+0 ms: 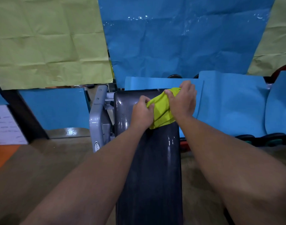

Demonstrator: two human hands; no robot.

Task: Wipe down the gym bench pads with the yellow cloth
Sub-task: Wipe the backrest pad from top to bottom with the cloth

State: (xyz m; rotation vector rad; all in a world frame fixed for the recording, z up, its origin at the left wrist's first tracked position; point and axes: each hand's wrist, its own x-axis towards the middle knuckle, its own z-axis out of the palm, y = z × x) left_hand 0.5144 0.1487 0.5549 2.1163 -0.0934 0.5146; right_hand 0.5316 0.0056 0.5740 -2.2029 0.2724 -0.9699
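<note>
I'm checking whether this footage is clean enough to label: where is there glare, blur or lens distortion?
Head view: glare streaks on the black bench pad and on the blue sheet behind it; wide-angle stretch swells both forearms at the lower corners; the yellow cloth, left hand and right hand are fairly sharp; writing on the white paper is too soft to read.

hands: 2 (143, 113) (183, 101) | yellow cloth: 1 (161, 111) | bench pad: 1 (148, 168)

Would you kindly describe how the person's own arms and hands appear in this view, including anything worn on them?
Both forearms are bare up to the frame edge: no sleeves show. The left hand and right hand wear no gloves, and no watch, ring or wristband is visible. Nails look short and unpainted.
</note>
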